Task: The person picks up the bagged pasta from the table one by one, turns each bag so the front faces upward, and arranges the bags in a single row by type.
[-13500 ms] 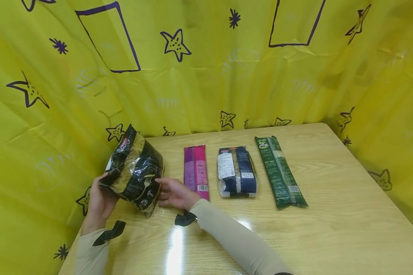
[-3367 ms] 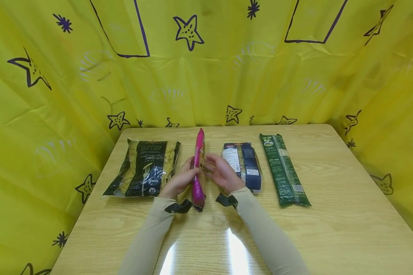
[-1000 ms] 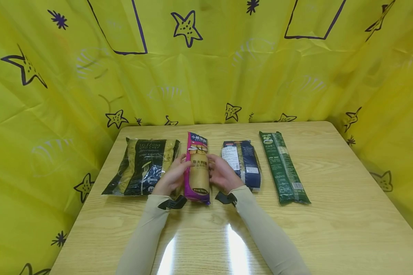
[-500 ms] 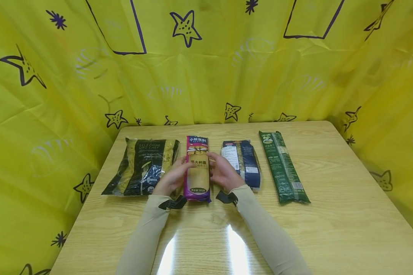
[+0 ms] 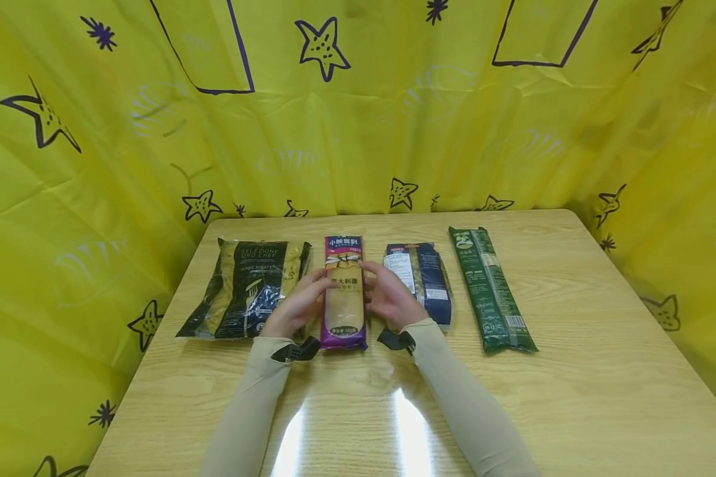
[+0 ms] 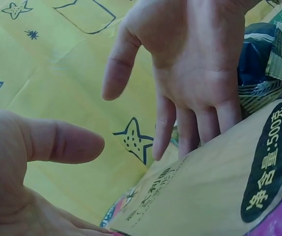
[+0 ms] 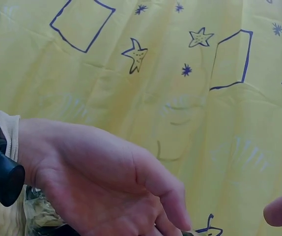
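A pink and purple pack of spaghetti (image 5: 344, 311) lies front side up on the table, its pale noodles showing through a window. My left hand (image 5: 298, 306) is at the pack's left edge and my right hand (image 5: 392, 298) at its right edge. The left wrist view shows the right hand's fingers extended, their tips at the side of the pack, and the left thumb (image 6: 67, 141) raised off it. Neither hand grips the pack. In the right wrist view the right hand (image 7: 101, 177) has its thumb pointing forward; the pack is out of sight there.
A large black bag of penne (image 5: 256, 291) lies to the left, near my left hand. Right of my right hand are a dark blue pasta bag (image 5: 432, 285) and a long green pack (image 5: 492, 291). A yellow curtain (image 5: 358, 132) hangs behind the wooden table (image 5: 585, 371).
Earliest, both hands held the black penne bag, which now lies flat. The pink pack, later held on edge, has turned face up and been let go. Both hands have eased slightly outward.
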Available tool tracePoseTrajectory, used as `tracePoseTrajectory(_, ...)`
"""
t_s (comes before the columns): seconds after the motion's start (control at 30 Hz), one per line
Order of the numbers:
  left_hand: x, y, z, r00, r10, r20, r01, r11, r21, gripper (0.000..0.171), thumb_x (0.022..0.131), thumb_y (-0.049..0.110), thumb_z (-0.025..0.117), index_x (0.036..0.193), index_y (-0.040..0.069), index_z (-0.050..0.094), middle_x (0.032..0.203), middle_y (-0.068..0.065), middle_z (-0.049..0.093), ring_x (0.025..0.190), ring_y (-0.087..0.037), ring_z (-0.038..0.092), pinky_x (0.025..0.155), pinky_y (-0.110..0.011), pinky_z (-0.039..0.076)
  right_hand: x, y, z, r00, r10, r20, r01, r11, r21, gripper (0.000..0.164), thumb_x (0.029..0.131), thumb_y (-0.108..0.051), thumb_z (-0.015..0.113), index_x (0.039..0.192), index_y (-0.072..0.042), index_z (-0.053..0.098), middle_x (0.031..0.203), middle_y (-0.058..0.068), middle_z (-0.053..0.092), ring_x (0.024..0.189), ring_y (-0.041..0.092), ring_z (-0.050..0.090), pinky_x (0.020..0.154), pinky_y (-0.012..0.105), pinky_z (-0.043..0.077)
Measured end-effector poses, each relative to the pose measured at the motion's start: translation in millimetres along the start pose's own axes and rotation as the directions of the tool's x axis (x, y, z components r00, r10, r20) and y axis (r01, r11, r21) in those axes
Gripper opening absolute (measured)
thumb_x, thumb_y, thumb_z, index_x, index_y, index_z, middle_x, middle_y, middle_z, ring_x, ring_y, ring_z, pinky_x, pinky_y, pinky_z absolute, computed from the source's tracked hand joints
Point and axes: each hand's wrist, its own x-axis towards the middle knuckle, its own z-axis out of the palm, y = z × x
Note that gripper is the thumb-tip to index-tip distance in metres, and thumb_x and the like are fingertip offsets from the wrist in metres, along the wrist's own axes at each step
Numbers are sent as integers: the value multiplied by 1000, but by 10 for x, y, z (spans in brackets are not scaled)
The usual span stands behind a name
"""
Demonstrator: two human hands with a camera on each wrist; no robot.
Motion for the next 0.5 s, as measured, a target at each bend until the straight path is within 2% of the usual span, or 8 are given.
tracePoseTrajectory(0.17,1,-4,-8,1000,-5,-3,5,1000,17,72,104,11,50,163,-3,12,171,-21,20,161,-38,14,132,-58,11,-3,3,15,1000,-10,25,11,1000,-17,57,108,-32,47,159,-15,28,158,23,33,140,40,40,123,55,32)
tracePoseTrajectory(0.33,-1,-9,-7,1000,-7,-12,8,999,34,77,104,13,50,163,-6,5,172,-23,12,161,-40,11,130,-61,11,10,18,22,999,-39,28,38,999,15,64,108,-28,47,163,-12,18,167,26,19,154,40,25,128,58,25)
tracePoseTrajectory(0.5,-2,-7,-4,1000,-21,-9,21,999,27,79,103,14,51,164,-4,3,172,-22,13,159,-40,19,130,-60,19,17,13,14,999,-43,17,42,999,27,66,108,-27,48,164,-12,16,170,27,10,158,40,17,129,59,19)
